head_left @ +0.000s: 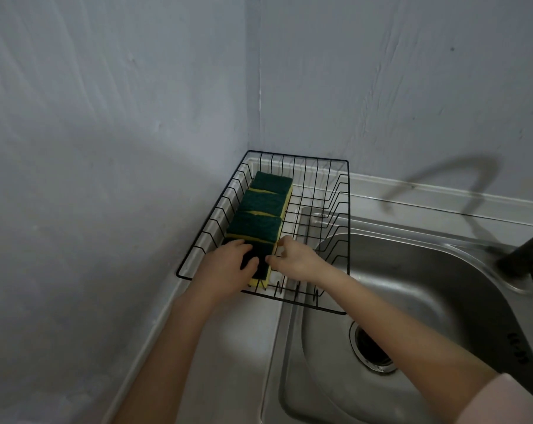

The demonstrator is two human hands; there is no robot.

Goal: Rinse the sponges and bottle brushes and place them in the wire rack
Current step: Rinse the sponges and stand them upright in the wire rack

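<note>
Two bare forearms in view. Left hand (pixel 228 261) and right hand (pixel 292 260) ungloved, no rings or watch visible. Pale pink sleeve (pixel 503 402) on the right arm, pushed up near the elbow.

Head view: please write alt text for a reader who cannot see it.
Two hands, left and right, set a green-and-yellow sponge into a black wire rack beside a steel sink. Three more sponges lie in a row behind it, along the rack's left side.
</note>
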